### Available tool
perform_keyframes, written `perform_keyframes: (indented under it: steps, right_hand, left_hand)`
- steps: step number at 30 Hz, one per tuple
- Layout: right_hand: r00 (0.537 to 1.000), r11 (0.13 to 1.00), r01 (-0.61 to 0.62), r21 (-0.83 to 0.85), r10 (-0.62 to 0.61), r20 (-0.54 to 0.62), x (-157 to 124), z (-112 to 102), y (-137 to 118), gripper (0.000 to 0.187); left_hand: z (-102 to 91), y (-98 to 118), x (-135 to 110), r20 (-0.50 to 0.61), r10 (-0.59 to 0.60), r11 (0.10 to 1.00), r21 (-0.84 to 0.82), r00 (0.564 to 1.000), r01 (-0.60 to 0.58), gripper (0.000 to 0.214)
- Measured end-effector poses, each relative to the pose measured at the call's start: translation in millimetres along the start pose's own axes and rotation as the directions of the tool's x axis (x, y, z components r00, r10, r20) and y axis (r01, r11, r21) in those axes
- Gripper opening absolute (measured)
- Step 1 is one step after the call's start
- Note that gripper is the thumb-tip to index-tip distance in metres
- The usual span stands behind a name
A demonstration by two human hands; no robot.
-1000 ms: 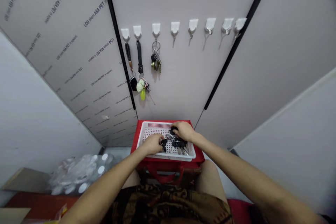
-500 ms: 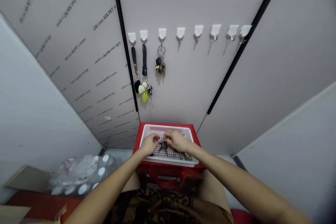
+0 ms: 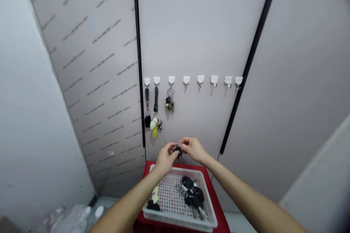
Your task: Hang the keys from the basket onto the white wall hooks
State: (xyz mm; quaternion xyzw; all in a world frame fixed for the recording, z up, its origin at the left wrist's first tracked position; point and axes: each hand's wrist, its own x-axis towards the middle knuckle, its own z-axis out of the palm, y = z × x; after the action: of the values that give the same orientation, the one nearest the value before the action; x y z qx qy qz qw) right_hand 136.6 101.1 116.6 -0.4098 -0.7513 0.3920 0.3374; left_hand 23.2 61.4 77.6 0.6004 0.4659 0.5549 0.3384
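Observation:
Both hands are raised just beyond the far rim of a white perforated basket (image 3: pixel 171 194). My left hand (image 3: pixel 164 159) is closed on a small bunch of keys (image 3: pixel 177 150) with dark parts. My right hand (image 3: pixel 193 149) pinches the top of the same bunch, where a bit of metal ring shows. Inside the basket, more keys with black heads and fobs (image 3: pixel 194 194) lie in a heap on the right. Small pale yellow pieces (image 3: pixel 155 198) and a black item (image 3: pixel 153 205) lie at its left, partly behind my left forearm.
Several white hooks (image 3: pixel 186 81) run in a row across the panel ahead. Key sets (image 3: pixel 170 104) and strap keyrings (image 3: pixel 156 100) hang from the three leftmost hooks. The basket rests on a red surface (image 3: pixel 220 213). Wrapped bottles (image 3: pixel 82 216) stand at lower left.
Both hands have risen out of the basket with the bunch of keys between them. The view has tilted up, so the hooks sit lower and more of the basket's contents shows.

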Motion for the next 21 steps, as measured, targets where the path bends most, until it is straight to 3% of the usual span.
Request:
perform_keyframes:
  steps: [4,7,11,15,21]
  right_hand:
    - [0.983,0.997,0.063,0.043,-0.055,-0.177,27.9,-26.3,-46.5,0.008]
    - [0.942,0.991,0.103,0.089,-0.069,-0.329,50.5,-45.7,-78.2,0.007]
    - [0.866,0.985,0.136,0.104,-0.067,-0.495,76.7,-69.2,-106.1,0.005]
    - [0.804,0.993,0.12,0.024,-0.083,-0.589,95.4,-84.7,-115.4,0.005]
    - [0.777,0.976,0.048,-0.211,-0.17,-0.607,114.5,-88.8,-105.4,0.01]
  left_hand:
    - [-1.0,41.5,46.9,-0.167,0.084,0.991,-0.091,0.982,-0.1,0.021]
    - [-6.0,74.7,76.5,-0.293,0.196,0.981,0.059,0.936,-0.187,0.017]
    - [-8.7,109.6,103.9,-0.301,0.238,0.951,0.266,0.923,-0.159,0.014]
    - [-4.8,125.9,120.5,-0.253,0.244,0.928,0.341,0.936,-0.15,0.024]
    - [-1.4,125.6,133.2,-0.237,0.179,0.91,0.408,0.955,-0.07,0.029]
